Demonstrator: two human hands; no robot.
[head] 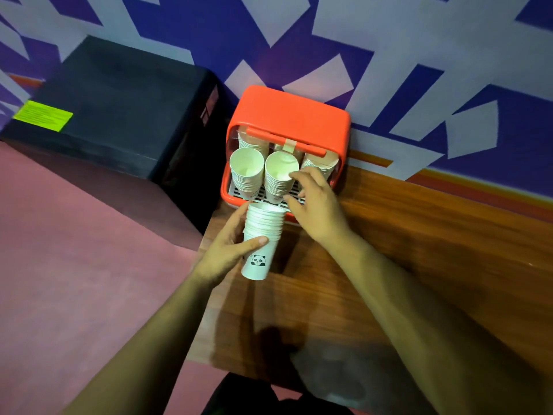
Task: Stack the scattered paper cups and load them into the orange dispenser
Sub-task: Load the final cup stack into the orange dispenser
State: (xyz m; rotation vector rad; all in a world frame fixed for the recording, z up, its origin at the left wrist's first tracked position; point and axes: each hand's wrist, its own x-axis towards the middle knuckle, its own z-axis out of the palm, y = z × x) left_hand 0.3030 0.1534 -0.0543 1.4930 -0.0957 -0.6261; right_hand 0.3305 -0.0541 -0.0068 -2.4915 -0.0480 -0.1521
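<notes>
Dispenser (287, 115), orange, sits at the table's (434, 235) far left corner, its back against the purple-and-white wall (389, 55). An orange bar (287, 142) runs across its front, above the cups.

Inside it, cup stacks stand mouths up on a white slotted tray (239, 191):
- left stack (247, 175) and middle stack (279, 178) are side by side and touching at the front;
- right stack (318, 164) is partly hidden behind the right hand;
- more cups (251, 142) are behind the left stack, count unclear.

Left hand (227, 250) grips the held stack (263, 232). The thumb lies across the front and the fingers curl round the far side. This stack is tilted, mouth towards the dispenser and base towards the person. It is just in front of the dispenser's front edge, at the table's left edge. The lowest cup has a panda print (258, 260).

Right hand (315, 205) is over the dispenser's front right part, fingers spread and loosely bent, holding nothing. Its index tip is at the middle stack's rim; cannot tell if it is touching.

Off the table's left edge: a black box (125, 115) with a green label (43, 115), and pinkish floor (74, 250).
</notes>
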